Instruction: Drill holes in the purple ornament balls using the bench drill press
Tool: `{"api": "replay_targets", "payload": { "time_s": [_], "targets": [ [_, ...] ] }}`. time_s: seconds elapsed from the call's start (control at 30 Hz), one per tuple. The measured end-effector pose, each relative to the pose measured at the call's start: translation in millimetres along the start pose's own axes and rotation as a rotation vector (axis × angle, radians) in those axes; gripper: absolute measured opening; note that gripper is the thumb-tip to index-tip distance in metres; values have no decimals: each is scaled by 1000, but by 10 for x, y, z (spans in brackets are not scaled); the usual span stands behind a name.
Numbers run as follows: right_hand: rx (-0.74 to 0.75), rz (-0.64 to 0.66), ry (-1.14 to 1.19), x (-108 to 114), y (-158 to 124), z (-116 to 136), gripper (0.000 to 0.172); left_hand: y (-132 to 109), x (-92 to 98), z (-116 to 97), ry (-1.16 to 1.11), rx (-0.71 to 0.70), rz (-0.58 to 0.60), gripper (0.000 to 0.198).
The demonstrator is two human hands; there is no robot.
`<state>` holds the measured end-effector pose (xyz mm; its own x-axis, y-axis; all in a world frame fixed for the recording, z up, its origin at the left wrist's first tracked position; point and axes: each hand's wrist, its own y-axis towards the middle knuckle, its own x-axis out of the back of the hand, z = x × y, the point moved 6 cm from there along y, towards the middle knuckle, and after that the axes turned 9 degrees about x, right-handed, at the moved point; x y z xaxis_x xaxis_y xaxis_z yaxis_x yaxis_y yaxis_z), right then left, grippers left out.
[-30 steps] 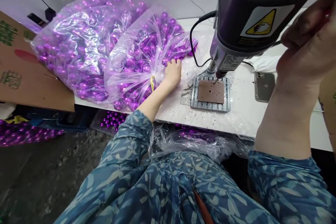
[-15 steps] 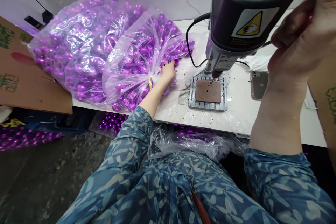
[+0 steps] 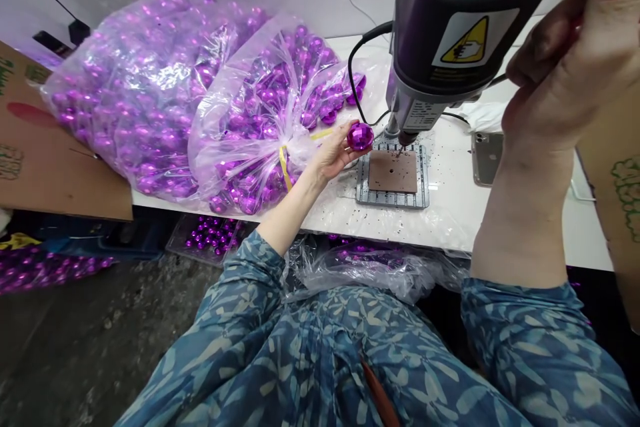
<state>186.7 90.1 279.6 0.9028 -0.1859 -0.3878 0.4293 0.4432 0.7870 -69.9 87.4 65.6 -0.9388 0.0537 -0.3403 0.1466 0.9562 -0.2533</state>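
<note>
My left hand (image 3: pixel 333 152) pinches a shiny purple faceted ball (image 3: pixel 360 136) at its fingertips, just left of the drill bit (image 3: pixel 401 149). Below and to the right of the ball, a brown square block (image 3: pixel 393 171) with a small hole lies on the slotted metal base (image 3: pixel 424 195) of a bench drill press (image 3: pixel 430 27). My right hand (image 3: pixel 575 53) is raised at the machine's right side, its fingers curled round the lever, whose grip is mostly hidden. Behind my left arm, a clear plastic bag (image 3: pixel 293 147) of similar balls is gathered with a yellow tie (image 3: pixel 285 168).
Another large bag of purple balls (image 3: pixel 135 93) fills the left of the white table (image 3: pixel 445 223). Dark shavings lie around the base. A phone (image 3: pixel 486 159) rests at the right. Cardboard boxes (image 3: pixel 55 140) flank both sides. A bin of balls (image 3: pixel 210 237) sits below the table edge.
My left hand has come out of the bag and moved right, now with a purple ball in its fingers. My right hand keeps its place on the lever. The view has shifted slightly.
</note>
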Motion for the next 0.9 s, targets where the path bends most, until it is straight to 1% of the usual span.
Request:
{"api": "replay_targets", "payload": {
  "time_s": [0.1, 0.23, 0.3, 0.4, 0.47, 0.57, 0.6, 0.7, 0.73, 0.83, 0.9],
  "targets": [
    [27, 17, -16, 1, 2, 1, 66, -24, -80, 192, 2, -4, 0, 37],
    [37, 8, -42, -10, -18, 46, 66, -25, -192, 384, 126, -129, -6, 50],
    [30, -2, -62, -11, -30, 78, 65, -13, -255, 468, 184, -186, 14, 51],
    [-22, 22, -71, -28, -46, 99, 64, 31, -317, 577, 262, -223, 31, 54],
    [-49, 21, -49, -28, -56, 111, 63, 63, -343, 619, 311, -253, 34, 56],
    [-23, 24, -6, -27, -63, 157, 62, 109, -381, 667, 367, -299, 52, 59],
    [-13, 41, 2, -33, -65, 172, 58, 124, -394, 684, 381, -312, 61, 61],
    [2, 70, 6, -34, -70, 205, 32, 159, -439, 732, 429, -337, 89, 64],
    [-1, 75, 5, -34, -72, 205, 29, 165, -451, 740, 443, -342, 93, 64],
    [-1, 85, -12, -45, -72, 182, 31, 154, -478, 726, 463, -346, 102, 67],
    [21, 61, -27, -42, -67, 165, 32, 120, -501, 697, 459, -339, 128, 70]
  ]
}}
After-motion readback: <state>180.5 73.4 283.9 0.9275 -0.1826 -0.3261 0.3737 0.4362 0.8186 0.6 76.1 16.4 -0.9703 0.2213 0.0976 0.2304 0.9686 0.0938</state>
